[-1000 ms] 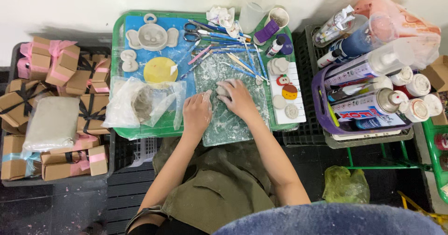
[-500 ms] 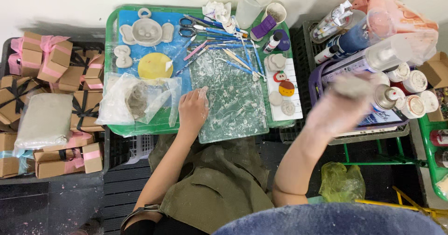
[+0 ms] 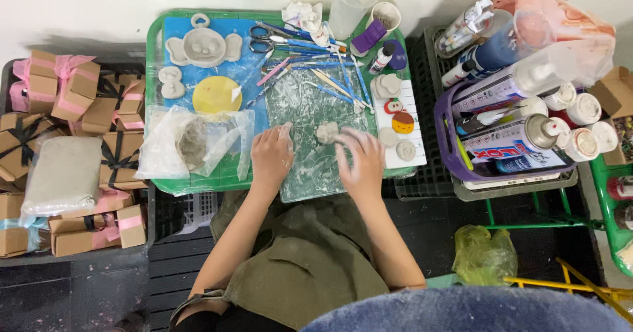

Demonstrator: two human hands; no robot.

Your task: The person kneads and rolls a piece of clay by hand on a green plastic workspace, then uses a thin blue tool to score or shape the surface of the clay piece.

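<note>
This is a small craft workspace for clay modelling. A green tray holds a clay animal face, scissors and modelling tools, with spray cans and ribboned gift boxes stacked alongside.

Count on view: one green tray; one clear work mat; one small clay lump on it; one pair of scissors; one yellow disc; two hands, left hand and right hand; one purple basket.
</note>
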